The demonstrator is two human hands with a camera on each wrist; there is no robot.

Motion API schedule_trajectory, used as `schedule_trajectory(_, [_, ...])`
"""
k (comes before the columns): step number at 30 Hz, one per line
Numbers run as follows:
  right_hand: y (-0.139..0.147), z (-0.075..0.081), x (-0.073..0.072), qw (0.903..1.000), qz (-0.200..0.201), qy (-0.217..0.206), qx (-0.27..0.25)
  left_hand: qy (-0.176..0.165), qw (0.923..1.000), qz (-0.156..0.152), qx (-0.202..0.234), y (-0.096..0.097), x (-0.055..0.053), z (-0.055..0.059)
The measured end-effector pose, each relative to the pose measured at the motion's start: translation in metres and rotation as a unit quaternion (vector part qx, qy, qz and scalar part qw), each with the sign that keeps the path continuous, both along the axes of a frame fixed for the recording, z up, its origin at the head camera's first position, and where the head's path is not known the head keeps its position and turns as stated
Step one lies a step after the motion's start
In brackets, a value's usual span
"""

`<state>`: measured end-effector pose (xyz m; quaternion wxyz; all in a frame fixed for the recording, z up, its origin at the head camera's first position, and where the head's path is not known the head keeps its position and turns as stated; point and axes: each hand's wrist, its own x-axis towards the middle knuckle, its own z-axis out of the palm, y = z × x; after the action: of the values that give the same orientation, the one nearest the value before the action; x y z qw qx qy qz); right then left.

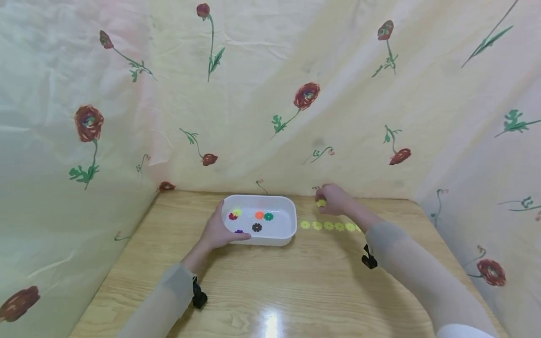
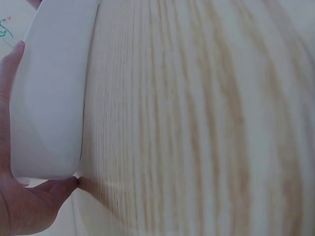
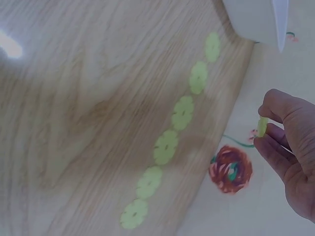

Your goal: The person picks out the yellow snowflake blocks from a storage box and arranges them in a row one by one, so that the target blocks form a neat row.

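My left hand (image 1: 217,230) grips the left end of a white plastic tub (image 1: 270,241), its thumb along the front side. In the left wrist view, fingertips (image 2: 66,186) curl at the tub's end close to the wooden tabletop. Inside the tub lie several flower-shaped plastic discs, among them an orange disc (image 1: 259,215), a green disc (image 1: 268,217) and a black disc (image 1: 257,227). Right of the tub, my right hand (image 1: 335,199) pinches a yellow flower-shaped disc (image 3: 262,127) between thumb and fingers, raised above the table. Below it runs a row of several yellow discs (image 3: 182,113).
The wooden table (image 1: 270,277) carries the tub and the row. A pale cloth with printed flowers (image 1: 262,94) hangs behind the table's back edge and along both sides. A bright reflection shows on the tabletop near the front.
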<state>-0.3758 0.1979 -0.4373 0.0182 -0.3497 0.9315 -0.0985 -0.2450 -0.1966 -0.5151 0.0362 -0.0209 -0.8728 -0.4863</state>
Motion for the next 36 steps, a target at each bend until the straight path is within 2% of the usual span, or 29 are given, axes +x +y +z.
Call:
schedule_trajectory(12, [0.033, -0.012, 0.002, 0.9999, -0.012, -0.006, -0.003, -0.003, 0.9999, 0.006, -0.011, 0.0, 0.0, 0.003])
schedule_trajectory(17, [0.049, -0.019, 0.004, 0.999, -0.035, -0.024, -0.012, -0.008, 0.9999, 0.008, -0.013, 0.0, 0.001, 0.004])
schedule_trajectory(23, [0.061, -0.021, 0.009, 0.9972, -0.059, -0.047, 0.003, -0.01, 0.9997, 0.01, -0.018, 0.001, 0.0, 0.002])
schedule_trajectory(29, [0.073, -0.02, 0.013, 0.9968, -0.069, -0.039, -0.001, -0.007, 0.9999, 0.007, -0.013, 0.001, 0.001, 0.003])
schedule_trajectory(36, [0.087, -0.029, 0.014, 0.9969, -0.072, -0.031, -0.008, -0.012, 0.9998, 0.006, -0.017, 0.0, 0.001, 0.003])
